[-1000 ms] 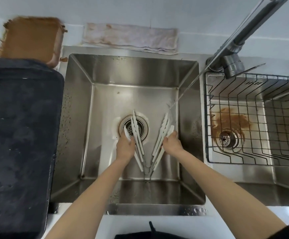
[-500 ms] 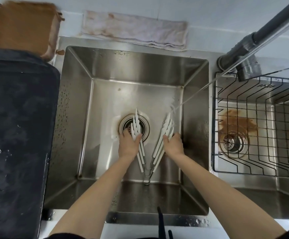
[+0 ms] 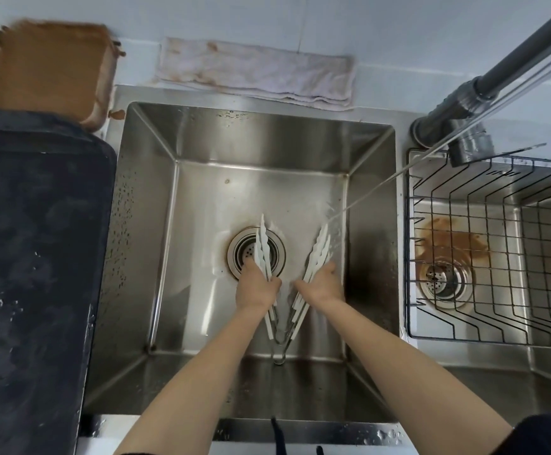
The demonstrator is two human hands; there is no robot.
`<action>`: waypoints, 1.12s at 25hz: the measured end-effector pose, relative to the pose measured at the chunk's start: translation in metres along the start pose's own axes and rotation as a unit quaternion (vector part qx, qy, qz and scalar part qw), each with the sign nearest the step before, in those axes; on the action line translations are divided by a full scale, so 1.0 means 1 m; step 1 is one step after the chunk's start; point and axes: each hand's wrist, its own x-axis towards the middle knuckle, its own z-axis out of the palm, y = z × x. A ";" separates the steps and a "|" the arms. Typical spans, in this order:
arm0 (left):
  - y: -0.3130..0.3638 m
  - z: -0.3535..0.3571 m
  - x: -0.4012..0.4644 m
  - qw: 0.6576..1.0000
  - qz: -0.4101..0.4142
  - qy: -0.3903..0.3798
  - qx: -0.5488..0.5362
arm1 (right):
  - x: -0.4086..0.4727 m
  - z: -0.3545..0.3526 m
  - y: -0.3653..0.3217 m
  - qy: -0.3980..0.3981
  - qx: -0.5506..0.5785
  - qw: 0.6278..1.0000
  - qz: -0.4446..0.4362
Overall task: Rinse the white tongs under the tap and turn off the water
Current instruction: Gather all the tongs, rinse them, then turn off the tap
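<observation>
The white tongs (image 3: 317, 254) are spread in a V low inside the steel sink (image 3: 201, 133), their metal hinge loop nearest me. My left hand (image 3: 256, 289) grips the left arm, whose tip lies over the drain (image 3: 244, 252). My right hand (image 3: 321, 285) grips the right arm. A thin stream of water (image 3: 376, 188) runs from the grey tap (image 3: 458, 106) at the upper right and strikes the tip of the right arm.
A dark tray (image 3: 31, 257) lies on the counter to the left, with a brown-stained board (image 3: 44, 67) behind it. A stained cloth (image 3: 257, 73) lies behind the sink. On the right, a wire basket (image 3: 497, 257) sits in a second basin with a rusty stain.
The view has shifted slightly. Both hands stay on the tongs in the sink, the arms held a little wider apart, and the water keeps running onto the right arm.
</observation>
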 end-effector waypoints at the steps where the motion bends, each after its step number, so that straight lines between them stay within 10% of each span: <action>1: 0.002 -0.001 -0.001 1.000 -0.003 -0.001 -0.020 | 0.000 0.000 0.000 0.002 0.014 1.000 0.001; 8: 0.025 -0.016 -0.009 0.984 -0.004 -0.039 -0.174 | -0.008 -0.010 0.001 0.023 0.160 0.987 -0.014; 14: 0.059 -0.044 -0.033 0.960 0.047 -0.135 -0.242 | -0.019 -0.039 -0.006 0.029 0.447 0.893 -0.048; 28: 0.105 -0.089 -0.082 0.853 0.132 -0.168 -0.475 | -0.085 -0.125 -0.041 -0.054 0.419 0.868 -0.262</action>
